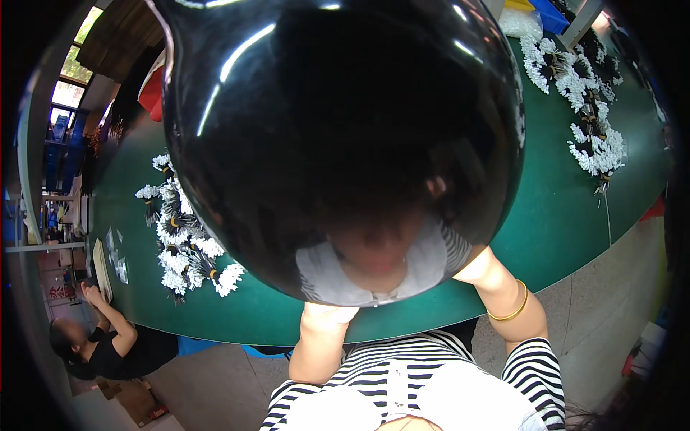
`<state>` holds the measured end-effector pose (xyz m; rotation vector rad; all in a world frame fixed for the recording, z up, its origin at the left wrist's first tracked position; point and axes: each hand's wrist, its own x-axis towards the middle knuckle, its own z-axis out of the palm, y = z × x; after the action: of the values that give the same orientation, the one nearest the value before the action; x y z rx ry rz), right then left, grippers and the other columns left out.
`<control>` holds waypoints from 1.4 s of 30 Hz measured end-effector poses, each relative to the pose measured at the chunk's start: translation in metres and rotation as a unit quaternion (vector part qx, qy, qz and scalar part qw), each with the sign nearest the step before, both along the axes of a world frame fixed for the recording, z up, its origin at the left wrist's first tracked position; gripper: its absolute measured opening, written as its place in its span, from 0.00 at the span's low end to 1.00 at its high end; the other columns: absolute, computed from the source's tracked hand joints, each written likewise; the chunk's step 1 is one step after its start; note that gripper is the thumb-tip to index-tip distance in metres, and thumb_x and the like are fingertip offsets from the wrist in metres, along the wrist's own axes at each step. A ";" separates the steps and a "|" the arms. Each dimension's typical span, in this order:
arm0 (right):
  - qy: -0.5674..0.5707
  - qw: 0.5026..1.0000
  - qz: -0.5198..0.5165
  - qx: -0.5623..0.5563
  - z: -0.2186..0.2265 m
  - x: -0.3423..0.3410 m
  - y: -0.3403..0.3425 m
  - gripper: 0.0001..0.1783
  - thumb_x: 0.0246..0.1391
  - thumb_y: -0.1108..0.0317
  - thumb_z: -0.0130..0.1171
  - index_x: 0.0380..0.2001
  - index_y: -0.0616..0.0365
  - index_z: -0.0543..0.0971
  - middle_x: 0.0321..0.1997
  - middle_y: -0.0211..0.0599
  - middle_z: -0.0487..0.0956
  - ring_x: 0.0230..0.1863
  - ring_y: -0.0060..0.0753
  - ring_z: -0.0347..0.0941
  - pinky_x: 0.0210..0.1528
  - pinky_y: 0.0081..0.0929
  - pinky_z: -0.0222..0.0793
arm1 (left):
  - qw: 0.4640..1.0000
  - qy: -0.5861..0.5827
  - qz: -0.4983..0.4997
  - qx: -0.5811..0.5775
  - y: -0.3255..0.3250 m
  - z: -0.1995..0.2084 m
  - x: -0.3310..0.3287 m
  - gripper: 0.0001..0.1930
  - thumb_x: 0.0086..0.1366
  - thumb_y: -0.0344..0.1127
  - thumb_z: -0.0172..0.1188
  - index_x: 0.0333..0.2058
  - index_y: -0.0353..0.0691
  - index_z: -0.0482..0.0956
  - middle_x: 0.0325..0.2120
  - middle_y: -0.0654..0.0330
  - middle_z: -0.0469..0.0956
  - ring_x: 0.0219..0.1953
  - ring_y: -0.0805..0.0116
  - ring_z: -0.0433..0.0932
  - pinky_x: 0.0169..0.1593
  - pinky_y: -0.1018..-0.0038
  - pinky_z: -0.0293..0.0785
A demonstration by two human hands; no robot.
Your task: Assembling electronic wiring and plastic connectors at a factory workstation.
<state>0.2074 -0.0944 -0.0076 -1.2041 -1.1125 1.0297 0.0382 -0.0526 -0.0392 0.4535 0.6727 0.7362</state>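
Note:
A large, glossy black rounded thing fills the middle of the view, close to the camera, and mirrors my striped top. I cannot make out its kind. It covers most of both hands. Of my left hand, only the part by the wrist shows below its lower edge. My right hand goes behind its lower right edge, a gold bangle on that forearm. All fingers are hidden, so what they hold or touch cannot be seen. Bundles of black wires with white connectors lie nearest to my left hand.
More tied wire bundles lie at the right of the green table. A blue bin and a clear plastic bag stand at the far right. Another person in black sits at the left, near small clear bags.

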 end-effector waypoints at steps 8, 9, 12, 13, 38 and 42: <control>-0.040 0.999 -0.033 -0.010 0.011 -0.008 -0.001 0.08 0.51 0.70 0.53 0.31 0.64 0.74 0.26 0.36 0.74 0.25 0.23 0.69 0.29 0.20 0.64 | 0.997 0.053 -0.024 0.055 0.000 0.039 0.019 0.02 0.55 0.25 0.52 0.27 0.32 0.70 0.18 0.60 0.65 0.22 0.71 0.65 0.29 0.79 0.64; -0.033 0.998 -0.045 -0.022 0.010 -0.010 -0.001 0.07 0.51 0.71 0.53 0.31 0.64 0.74 0.27 0.36 0.74 0.25 0.25 0.70 0.29 0.21 0.65 | 0.998 0.024 0.001 0.064 0.000 0.041 0.020 0.02 0.55 0.24 0.52 0.26 0.32 0.69 0.18 0.61 0.65 0.22 0.71 0.64 0.29 0.79 0.64; -0.301 0.945 -0.046 0.120 0.002 -0.008 0.001 0.06 0.47 0.73 0.53 0.31 0.62 0.73 0.30 0.37 0.75 0.28 0.33 0.72 0.33 0.26 0.66 | 0.998 0.040 0.020 0.045 0.004 0.036 0.015 0.03 0.56 0.25 0.52 0.24 0.33 0.69 0.18 0.61 0.64 0.21 0.72 0.63 0.31 0.77 0.64; -0.386 0.905 -0.049 0.171 -0.002 -0.007 0.001 0.07 0.46 0.73 0.52 0.31 0.62 0.73 0.30 0.37 0.75 0.29 0.36 0.72 0.34 0.27 0.67 | 0.998 0.041 0.017 0.048 0.005 0.035 0.015 0.04 0.56 0.25 0.51 0.24 0.33 0.69 0.19 0.61 0.65 0.21 0.71 0.63 0.31 0.77 0.64; -0.356 0.914 -0.037 0.190 -0.002 -0.002 -0.006 0.08 0.41 0.75 0.53 0.30 0.61 0.75 0.29 0.38 0.75 0.29 0.40 0.69 0.35 0.31 0.66 | 0.943 0.173 0.128 0.254 -0.003 0.032 0.016 0.05 0.53 0.17 0.54 0.27 0.33 0.71 0.20 0.60 0.70 0.20 0.75 0.67 0.24 0.82 0.64; -0.233 0.962 -0.029 0.136 -0.001 -0.004 -0.001 0.08 0.45 0.74 0.56 0.32 0.63 0.74 0.31 0.39 0.75 0.30 0.39 0.70 0.36 0.30 0.67 | 0.946 0.170 0.109 0.253 -0.001 0.030 0.013 0.04 0.53 0.18 0.54 0.28 0.32 0.72 0.21 0.60 0.71 0.20 0.74 0.69 0.25 0.82 0.65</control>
<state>0.2038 -0.0952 -0.0087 -1.2753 -1.5185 0.5311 0.0512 -0.0539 -0.0092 1.0062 0.8664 1.0595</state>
